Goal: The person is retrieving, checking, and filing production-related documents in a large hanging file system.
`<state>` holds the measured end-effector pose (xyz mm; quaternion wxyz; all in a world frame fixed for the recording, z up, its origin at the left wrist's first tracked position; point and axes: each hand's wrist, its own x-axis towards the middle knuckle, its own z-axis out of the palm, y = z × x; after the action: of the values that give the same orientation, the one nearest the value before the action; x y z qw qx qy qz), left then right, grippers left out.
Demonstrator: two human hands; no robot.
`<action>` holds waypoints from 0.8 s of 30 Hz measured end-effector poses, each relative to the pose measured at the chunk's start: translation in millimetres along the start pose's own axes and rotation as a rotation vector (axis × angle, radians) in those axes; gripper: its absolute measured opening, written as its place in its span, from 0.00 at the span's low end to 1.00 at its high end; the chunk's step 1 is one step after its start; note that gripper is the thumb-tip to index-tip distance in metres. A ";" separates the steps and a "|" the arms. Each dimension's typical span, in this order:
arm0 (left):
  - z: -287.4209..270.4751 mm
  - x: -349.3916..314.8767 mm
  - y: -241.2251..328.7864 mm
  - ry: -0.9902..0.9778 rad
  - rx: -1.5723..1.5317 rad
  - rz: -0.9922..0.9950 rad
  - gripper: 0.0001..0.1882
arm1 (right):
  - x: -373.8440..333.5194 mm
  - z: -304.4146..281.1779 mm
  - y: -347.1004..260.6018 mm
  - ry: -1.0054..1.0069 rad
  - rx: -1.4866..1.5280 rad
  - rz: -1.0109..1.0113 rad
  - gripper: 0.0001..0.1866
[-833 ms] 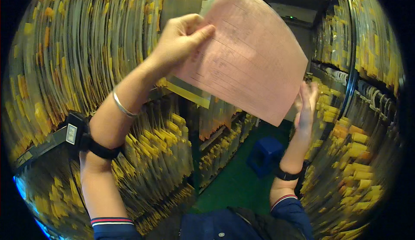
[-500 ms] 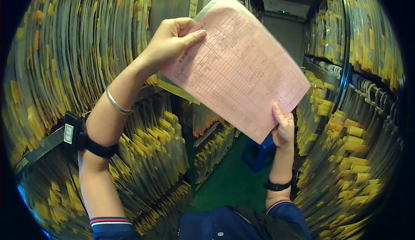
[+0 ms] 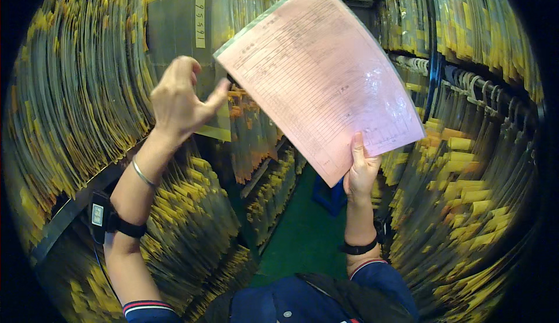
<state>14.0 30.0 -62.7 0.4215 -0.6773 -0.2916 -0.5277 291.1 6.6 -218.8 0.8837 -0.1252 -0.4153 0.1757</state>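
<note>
From the head view, two bare hands are raised in a narrow aisle between racks of hanging files. The right hand (image 3: 361, 171) is clamped on the lower edge of one pink sheet (image 3: 320, 78), thumb on the front face and the other fingers hidden behind it. The sheet sits in a clear sleeve, is printed with a ruled table, and tilts so its top corner points up and left, filling the upper middle of the picture.

The left hand (image 3: 177, 99) is up to the left of the sheet, fingers curled and spread with the thumb pointing right, holding nothing; the thumb tip is just beside the sheet's left corner but apart from it. On the left forearm there are one thin silver bangle (image 3: 141, 173) and one black strap with a small device (image 3: 100, 214). One dark band (image 3: 358, 247) circles the right wrist.

Behind the left hand hangs one large clear folder (image 3: 186, 38) with a yellow top strip and a white label, far up on the left. Rows of yellow-tabbed files (image 3: 70, 102) fill the left rack, and more files (image 3: 483, 166) fill the right rack; they are too many and too blurred to count. A green floor (image 3: 303, 241) runs down the middle, with one blue object (image 3: 329, 195), possibly a stool, standing on it below the sheet.
</note>
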 end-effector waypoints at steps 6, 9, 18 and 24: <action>15.5 -8.3 5.6 -0.202 0.123 -0.039 0.17 | -1.7 -5.6 -9.2 0.072 -0.024 -0.108 0.11; 9.2 -14.4 0.1 -0.233 0.040 -0.077 0.12 | -5.8 -1.2 -10.5 0.113 -0.057 -0.117 0.12; -18.6 -15.6 -33.8 -0.454 -0.438 -0.247 0.12 | -24.1 -26.4 -24.9 -0.012 -0.096 -0.122 0.17; -45.6 -23.9 -32.0 -0.220 -0.297 -0.322 0.12 | -33.8 -19.0 -24.2 -0.035 -0.247 -0.212 0.15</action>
<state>-40.8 6.3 -73.2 0.1936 -0.7302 -0.3591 -0.5481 290.9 -30.8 -245.2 0.8677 -0.1851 -0.4602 0.0312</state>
